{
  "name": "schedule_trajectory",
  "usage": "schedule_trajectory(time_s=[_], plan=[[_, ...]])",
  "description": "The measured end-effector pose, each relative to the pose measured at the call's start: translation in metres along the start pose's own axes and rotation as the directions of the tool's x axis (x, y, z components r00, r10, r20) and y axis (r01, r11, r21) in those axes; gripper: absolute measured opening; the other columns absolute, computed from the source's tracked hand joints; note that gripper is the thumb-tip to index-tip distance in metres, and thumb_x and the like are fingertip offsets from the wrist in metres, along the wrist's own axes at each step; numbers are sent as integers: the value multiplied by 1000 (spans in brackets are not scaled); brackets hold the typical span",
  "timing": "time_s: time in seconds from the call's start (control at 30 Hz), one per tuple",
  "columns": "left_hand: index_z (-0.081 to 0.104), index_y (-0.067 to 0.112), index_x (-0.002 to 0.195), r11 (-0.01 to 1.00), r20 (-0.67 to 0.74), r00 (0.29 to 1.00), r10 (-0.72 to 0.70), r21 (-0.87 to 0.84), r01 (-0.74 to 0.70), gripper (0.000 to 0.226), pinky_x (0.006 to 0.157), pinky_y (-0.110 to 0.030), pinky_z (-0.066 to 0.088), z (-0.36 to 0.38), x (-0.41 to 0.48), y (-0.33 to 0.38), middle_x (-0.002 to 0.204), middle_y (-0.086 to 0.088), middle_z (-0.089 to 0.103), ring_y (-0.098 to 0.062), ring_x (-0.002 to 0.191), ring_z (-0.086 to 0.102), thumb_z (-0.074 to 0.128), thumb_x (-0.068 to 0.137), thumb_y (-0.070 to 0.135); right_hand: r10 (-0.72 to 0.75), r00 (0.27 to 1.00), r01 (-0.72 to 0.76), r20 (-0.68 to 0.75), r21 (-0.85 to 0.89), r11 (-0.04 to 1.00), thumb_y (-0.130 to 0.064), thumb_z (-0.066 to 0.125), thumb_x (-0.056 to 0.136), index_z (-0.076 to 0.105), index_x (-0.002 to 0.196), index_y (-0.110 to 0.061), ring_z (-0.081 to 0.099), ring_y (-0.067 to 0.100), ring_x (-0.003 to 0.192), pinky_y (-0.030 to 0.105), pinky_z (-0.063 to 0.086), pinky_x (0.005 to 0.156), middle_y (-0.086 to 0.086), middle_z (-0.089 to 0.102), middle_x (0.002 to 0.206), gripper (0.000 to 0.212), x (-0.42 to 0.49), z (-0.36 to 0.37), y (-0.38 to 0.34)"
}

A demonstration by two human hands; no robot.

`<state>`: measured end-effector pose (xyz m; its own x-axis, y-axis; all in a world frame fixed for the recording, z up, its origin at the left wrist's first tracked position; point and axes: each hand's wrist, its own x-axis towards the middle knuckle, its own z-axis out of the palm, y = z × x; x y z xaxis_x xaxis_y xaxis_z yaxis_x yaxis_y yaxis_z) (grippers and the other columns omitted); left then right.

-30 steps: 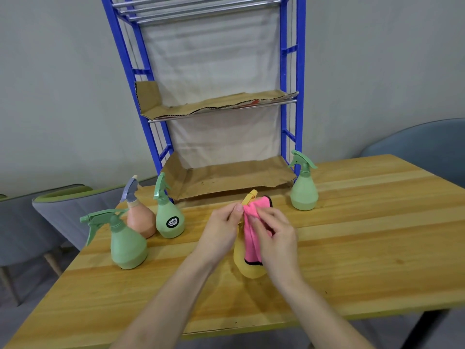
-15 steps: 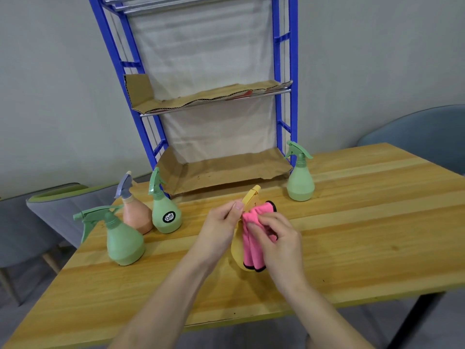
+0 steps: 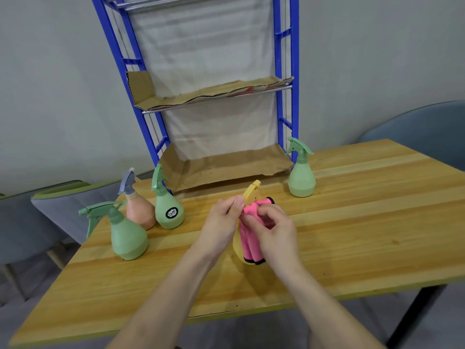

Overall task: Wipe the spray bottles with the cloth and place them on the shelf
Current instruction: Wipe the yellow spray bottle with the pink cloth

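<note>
At bench (image 3: 352, 235) centre: left hand (image 3: 221, 222) pinching yellow spray bottle (image 3: 237, 244) at neck; right hand (image 3: 274, 227) closing around pink cloth (image 3: 250, 238), pressing it against bottle. Blue shelf (image 3: 286, 71) standing at 12 o'clock.

pink cloth (image 3: 250, 238) and hands hide most of the yellow bottle (image 3: 237, 244) — shelf (image 3: 286, 71) top cut off.

Bare forearms (image 3: 176, 285), no sleeves
</note>
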<state>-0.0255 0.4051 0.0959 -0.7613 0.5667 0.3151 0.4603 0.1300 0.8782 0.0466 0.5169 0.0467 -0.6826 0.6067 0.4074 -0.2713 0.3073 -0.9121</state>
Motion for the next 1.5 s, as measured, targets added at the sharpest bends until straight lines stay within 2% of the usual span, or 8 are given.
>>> schedule_trajectory(time_s=[0.2,0.37,0.53,0.7,0.9,1.13,1.3,1.5], plan=[[71,10,95,998,-1,1000,6,66,-5,50,98,-61,44,1,1,1,98,-22,67,-42,102,56,39,107,47,260,957,-280,132,166,946,-24,69,101,84,95,-25,73,19,93,37,59,88,1,79,94,16,11,-13,-5],[64,2,90,998,-29,999,-12,54,13,46,90,-54,44,2,0,1,85,-15,61,-38,95,52,41,112,35,-91,993,80,-78,-140,987,-17,77,95,83,95,-20,66,3,93,23,52,82,-10,70,101,7,-6,4,-2],[49,4,77,999,-47,999,-28,41,29,45,81,-49,40,4,1,-2,74,-7,48,-26,82,42,42,110,33,-411,911,287,-21,-684,671,-28,74,94,77,85,-15,61,17,70,28,39,51,-5,65,91,16,-8,10,-11],[50,16,72,998,-31,999,-23,51,24,43,81,-42,38,1,1,-3,74,4,48,-22,82,41,42,112,31,-99,994,88,-46,-200,976,-26,80,91,79,84,-19,62,8,78,26,48,68,-13,64,92,10,1,3,1],[67,3,106,992,34,999,-9,125,4,54,107,-57,42,-4,4,-8,106,-21,68,-39,108,57,37,108,47,274,938,-305,213,129,944,-31,71,99,82,87,-23,67,15,82,26,50,72,0,73,91,18,15,-15,-4],[62,51,131,926,-52,998,-32,375,49,48,111,-71,34,-6,6,-5,108,17,70,-18,117,61,33,97,68,71,986,-64,152,-50,997,-13,72,97,79,99,-18,63,-4,91,11,49,78,-3,68,104,8,-3,-14,1],[61,38,113,865,-161,987,3,496,79,13,123,-68,15,-5,1,6,82,22,67,-17,107,64,49,108,40,179,984,-174,-20,145,974,-20,65,103,79,101,-24,70,5,81,19,51,69,-6,77,88,15,-4,-41,-6],[65,35,106,812,-178,982,57,581,58,15,122,-70,16,-9,2,13,107,18,66,-12,109,61,50,108,39,73,968,-20,-242,211,977,-25,64,104,79,106,-26,71,14,92,31,55,80,-5,78,97,15,10,-57,-23]])
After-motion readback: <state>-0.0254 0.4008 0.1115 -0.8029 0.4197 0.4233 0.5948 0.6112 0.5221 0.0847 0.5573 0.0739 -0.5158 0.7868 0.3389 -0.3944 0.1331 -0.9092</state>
